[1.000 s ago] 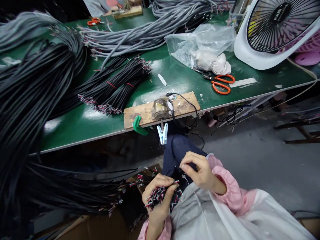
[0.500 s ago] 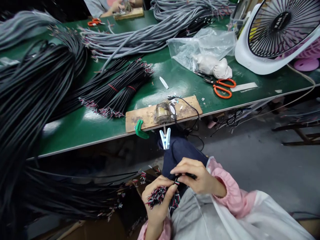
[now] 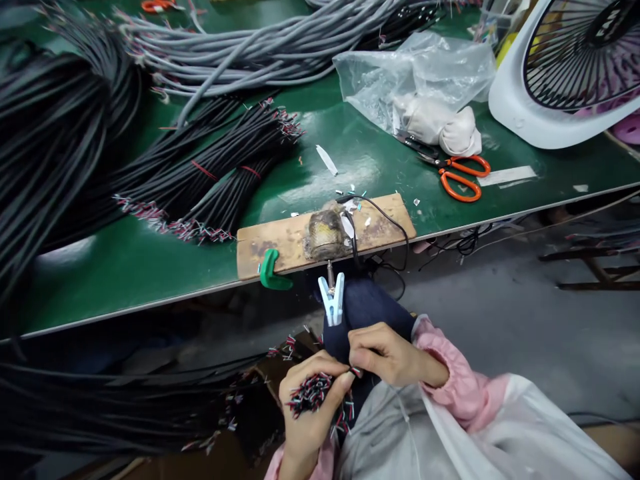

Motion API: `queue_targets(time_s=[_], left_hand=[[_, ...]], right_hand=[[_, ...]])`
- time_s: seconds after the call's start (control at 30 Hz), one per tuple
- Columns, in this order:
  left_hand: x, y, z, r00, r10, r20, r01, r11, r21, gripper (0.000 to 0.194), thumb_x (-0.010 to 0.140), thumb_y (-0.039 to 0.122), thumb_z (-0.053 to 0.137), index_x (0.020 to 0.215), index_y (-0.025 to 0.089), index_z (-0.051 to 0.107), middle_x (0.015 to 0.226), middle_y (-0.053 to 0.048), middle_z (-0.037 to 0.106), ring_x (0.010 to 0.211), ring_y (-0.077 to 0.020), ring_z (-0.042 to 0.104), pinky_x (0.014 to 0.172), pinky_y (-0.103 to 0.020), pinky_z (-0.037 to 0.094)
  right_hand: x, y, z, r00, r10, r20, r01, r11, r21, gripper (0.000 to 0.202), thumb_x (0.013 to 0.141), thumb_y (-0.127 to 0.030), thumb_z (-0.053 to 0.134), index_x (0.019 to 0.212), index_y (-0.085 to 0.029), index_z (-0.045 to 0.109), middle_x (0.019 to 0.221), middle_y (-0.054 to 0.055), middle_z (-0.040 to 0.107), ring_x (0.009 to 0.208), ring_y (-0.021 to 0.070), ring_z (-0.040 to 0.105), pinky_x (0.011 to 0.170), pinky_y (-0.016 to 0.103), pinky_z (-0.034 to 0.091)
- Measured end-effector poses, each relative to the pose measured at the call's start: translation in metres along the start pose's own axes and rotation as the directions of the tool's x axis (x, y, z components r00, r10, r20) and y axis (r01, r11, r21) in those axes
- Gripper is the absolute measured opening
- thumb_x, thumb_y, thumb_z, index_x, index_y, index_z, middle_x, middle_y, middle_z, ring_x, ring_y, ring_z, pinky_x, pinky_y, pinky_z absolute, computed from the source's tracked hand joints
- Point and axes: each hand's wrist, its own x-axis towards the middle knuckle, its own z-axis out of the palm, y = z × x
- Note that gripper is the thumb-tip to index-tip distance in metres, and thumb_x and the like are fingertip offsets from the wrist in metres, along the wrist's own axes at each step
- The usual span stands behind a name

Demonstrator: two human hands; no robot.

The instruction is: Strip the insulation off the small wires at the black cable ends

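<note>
My left hand (image 3: pixel 311 393) is closed round a bundle of black cables (image 3: pixel 309 395), whose stripped ends show red, white and black wires. Between its thumb and forefinger one cable end (image 3: pixel 355 371) sticks out to the right. My right hand (image 3: pixel 384 353) is closed at that cable's tip, thumb and forefinger pinched together on its wires. Just above both hands, a light blue clothespin (image 3: pixel 332 303) hangs from the shaft of a small motor (image 3: pixel 326 235). The motor is fixed on a wooden board (image 3: pixel 280 233) at the table edge.
A green clamp (image 3: pixel 273 270) grips the board. Orange-handled scissors (image 3: pixel 463 177), a plastic bag (image 3: pixel 415 73) and a white fan (image 3: pixel 530 100) stand to the right on the green table (image 3: pixel 165 280). Black cable bundles (image 3: pixel 215 173) and grey cables (image 3: pixel 260 53) lie left and behind.
My right hand's fingers have curled in, closing on the wire tips of the single cable. The left hand keeps its bundle. The view has tilted down, so the table appears nearer.
</note>
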Motion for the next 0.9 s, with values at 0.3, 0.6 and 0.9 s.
queue_targets(time_s=[0.3, 0.6, 0.9], left_hand=[[0.003, -0.001, -0.003, 0.999, -0.047, 0.0, 0.047, 0.999, -0.01, 0.016, 0.084, 0.021, 0.076, 0.068, 0.023, 0.075, 0.054, 0.003, 0.066, 0.047, -0.0136, 0.058, 0.053, -0.026, 0.045], [0.002, -0.009, -0.005, 1.0, -0.019, -0.024, 0.018, 1.0, -0.015, 0.017, 0.083, 0.021, 0.078, 0.066, 0.022, 0.072, 0.057, 0.004, 0.065, 0.05, -0.013, 0.059, 0.054, -0.024, 0.045], [0.001, -0.005, 0.0, 0.998, -0.053, -0.038, 0.05, 0.996, -0.074, 0.018, 0.085, 0.021, 0.076, 0.068, 0.022, 0.071, 0.056, 0.006, 0.065, 0.05, -0.011, 0.058, 0.053, -0.022, 0.044]], right_hand=[[-0.005, 0.001, -0.005, 0.981, 0.0, -0.193, -0.002, 1.0, -0.01, 0.036, 0.107, -0.043, 0.045, 0.09, -0.016, 0.063, 0.082, 0.007, 0.063, 0.075, 0.0175, 0.056, 0.071, 0.032, 0.049], [0.0, -0.002, 0.004, 0.967, -0.132, -0.219, 0.114, 0.989, -0.091, 0.027, 0.101, -0.035, 0.059, 0.09, -0.014, 0.072, 0.077, 0.009, 0.072, 0.073, 0.0183, 0.063, 0.068, 0.032, 0.052], [-0.005, 0.0, 0.009, 0.971, -0.083, -0.224, 0.072, 0.996, -0.057, 0.024, 0.102, -0.031, 0.058, 0.097, -0.013, 0.073, 0.084, 0.009, 0.07, 0.075, 0.0174, 0.063, 0.068, 0.029, 0.053]])
